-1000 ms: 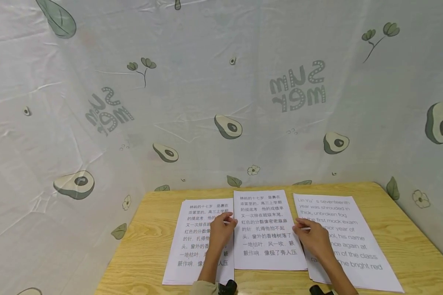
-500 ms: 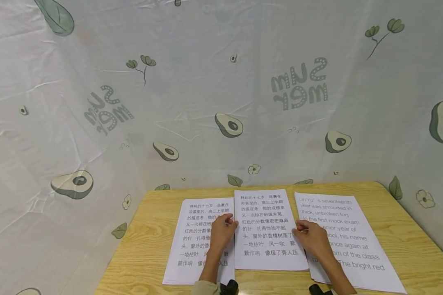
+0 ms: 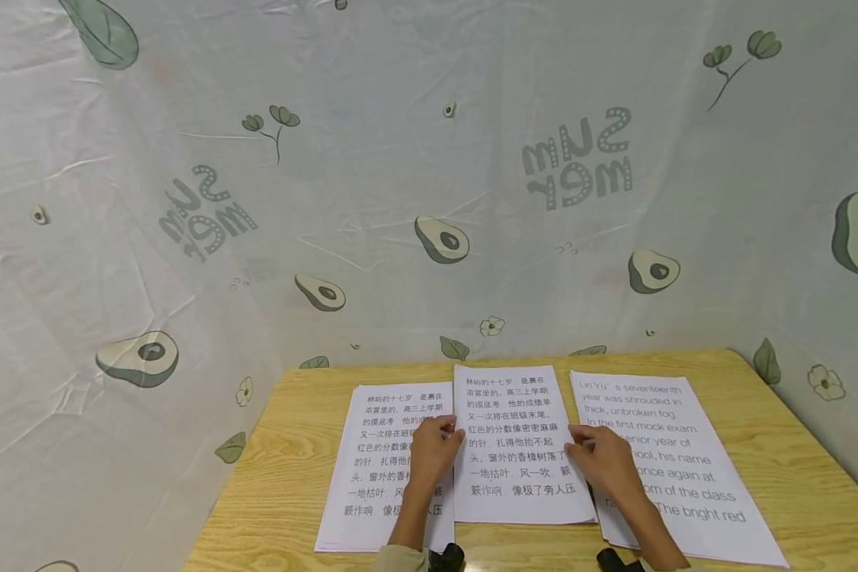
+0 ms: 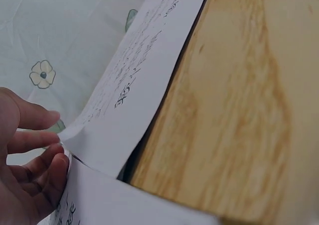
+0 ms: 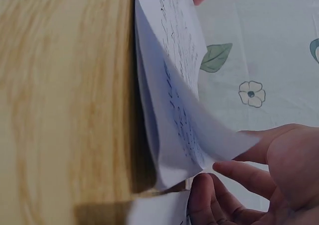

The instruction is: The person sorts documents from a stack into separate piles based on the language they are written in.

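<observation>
Three stacks of printed paper lie side by side. My left hand [image 3: 434,451] reaches over the left stack [image 3: 372,477], which bears Chinese text, to the left edge of the middle stack [image 3: 515,445]. In the left wrist view, its thumb and index finger pinch the slightly raised edge of the top sheet [image 4: 114,130]. My right hand [image 3: 604,461] is at the middle stack's opposite edge, partly covering the English text on the right stack [image 3: 693,508]. The right wrist view has a sheet [image 5: 214,135] bending up, its edge between thumb and index finger.
All the paper rests on a wood-grain table [image 3: 272,469]. A pale cloth with avocado prints [image 3: 372,199] hangs behind and along the sides. Black wrist devices show at the bottom of the head view, one being the left wrist camera [image 3: 446,558].
Both hands stay at the middle stack's edges, with only slight finger shifts. The white strip seen between each hand's fingers a second ago no longer shows. The head view has shifted slightly.
</observation>
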Tool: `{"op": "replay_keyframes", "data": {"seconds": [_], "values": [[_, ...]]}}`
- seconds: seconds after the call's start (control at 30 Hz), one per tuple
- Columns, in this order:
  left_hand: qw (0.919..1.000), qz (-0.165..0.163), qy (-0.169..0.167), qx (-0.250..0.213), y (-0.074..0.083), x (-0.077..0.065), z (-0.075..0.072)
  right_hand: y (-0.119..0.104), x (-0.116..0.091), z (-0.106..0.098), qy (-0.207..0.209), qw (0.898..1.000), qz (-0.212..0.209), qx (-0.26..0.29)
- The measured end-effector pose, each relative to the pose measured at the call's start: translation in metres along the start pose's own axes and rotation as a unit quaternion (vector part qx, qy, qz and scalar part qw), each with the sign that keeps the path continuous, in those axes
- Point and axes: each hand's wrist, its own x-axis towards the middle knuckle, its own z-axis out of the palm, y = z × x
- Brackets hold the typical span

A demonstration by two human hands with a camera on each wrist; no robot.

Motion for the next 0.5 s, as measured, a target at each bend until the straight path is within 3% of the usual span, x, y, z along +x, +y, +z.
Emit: {"op": "replay_keyframes", "data": {"seconds": [0.5], "values": [[0.9989, 0.016, -0.001, -0.043, 0.0081, -0.0016, -0.0003, -0.0054, -0.0036, -0.001, 0.024, 0.999, -0.013, 0.021]]}}
